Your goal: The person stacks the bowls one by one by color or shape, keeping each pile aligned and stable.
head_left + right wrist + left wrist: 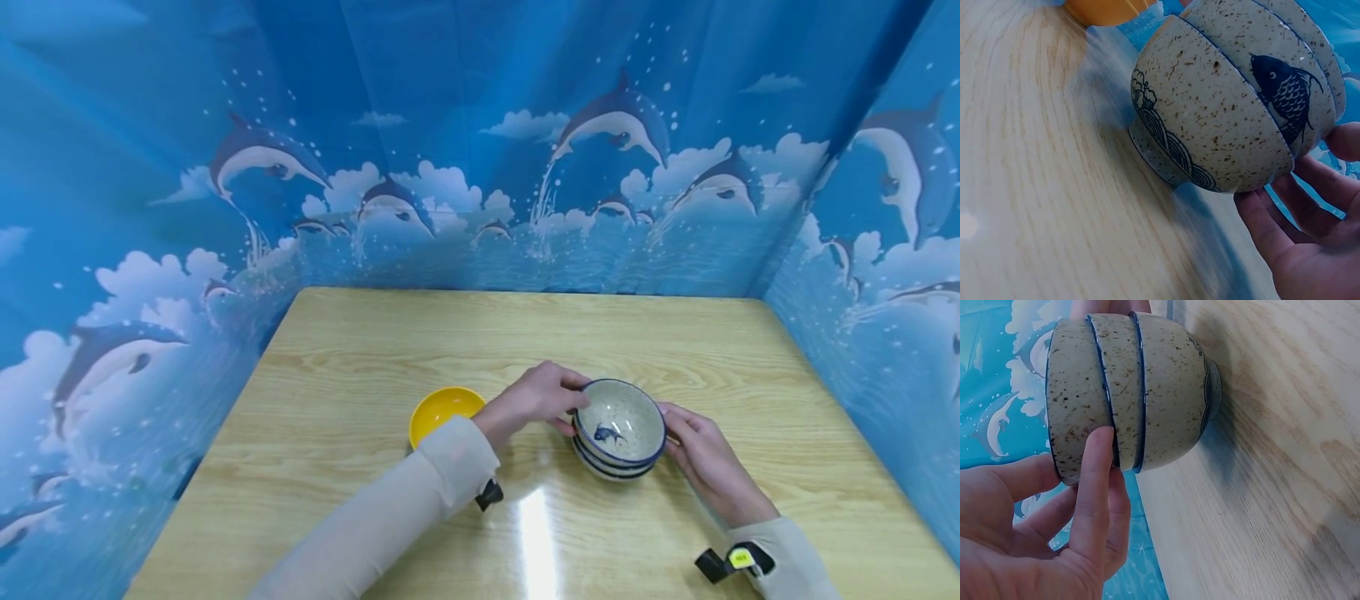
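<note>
Three speckled grey ceramic bowls (621, 421) with blue rims stand nested in a stack on the right half of the table. A blue fish is painted inside the top bowl, and another fish and blue waves show on the outside in the right wrist view. My left hand (546, 393) grips the upper part of the stack (1125, 390) from the left, thumb at the top rim and fingers along the outer wall. From the right, my right hand (701, 454) holds the stack (1222, 106), its fingers curved against the sides of the bowls.
A yellow bowl (442, 408) sits left of the stack, partly hidden behind my left forearm. The wooden table (390, 333) meets blue dolphin-printed curtains (465, 100) at its back and sides. Light glares off the tabletop in front of the stack.
</note>
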Motion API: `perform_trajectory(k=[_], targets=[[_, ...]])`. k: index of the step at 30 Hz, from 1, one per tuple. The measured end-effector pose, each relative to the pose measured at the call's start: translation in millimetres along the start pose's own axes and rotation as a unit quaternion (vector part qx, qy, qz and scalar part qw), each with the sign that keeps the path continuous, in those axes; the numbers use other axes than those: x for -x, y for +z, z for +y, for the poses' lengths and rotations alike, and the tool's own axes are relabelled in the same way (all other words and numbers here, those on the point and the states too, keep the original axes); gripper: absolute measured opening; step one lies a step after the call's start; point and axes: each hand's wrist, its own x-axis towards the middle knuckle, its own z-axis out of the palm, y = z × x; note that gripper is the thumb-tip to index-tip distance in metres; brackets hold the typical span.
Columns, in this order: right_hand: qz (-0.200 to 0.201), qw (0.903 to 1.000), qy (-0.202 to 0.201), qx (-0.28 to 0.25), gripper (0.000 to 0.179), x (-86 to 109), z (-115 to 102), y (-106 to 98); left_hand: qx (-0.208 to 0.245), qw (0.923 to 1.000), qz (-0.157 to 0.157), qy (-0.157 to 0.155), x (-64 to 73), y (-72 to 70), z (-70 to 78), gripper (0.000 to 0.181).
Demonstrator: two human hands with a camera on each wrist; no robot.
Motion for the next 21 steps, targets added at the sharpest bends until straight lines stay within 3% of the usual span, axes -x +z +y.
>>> perform_trajectory(k=[6,15,21], targets=[[-0.004,0.9998,-0.009,0.016,0.023,0.3,-0.5,0.2,-0.003,1.0,-0.007,0.0,0.7,-0.9,1.3,0.038],[-0.01,0.9983,-0.051,0.025,0.029,1.2,0.3,3.1,-0.029,0.9993,0.019,0.015,4.0,2.9,4.0,0.038],[-0.005,0.998,-0.057,0.026,0.028,1.8,1.0,3.6,-0.059,0.9978,0.021,0.022,3.2,3.5,6.4,0.036]])
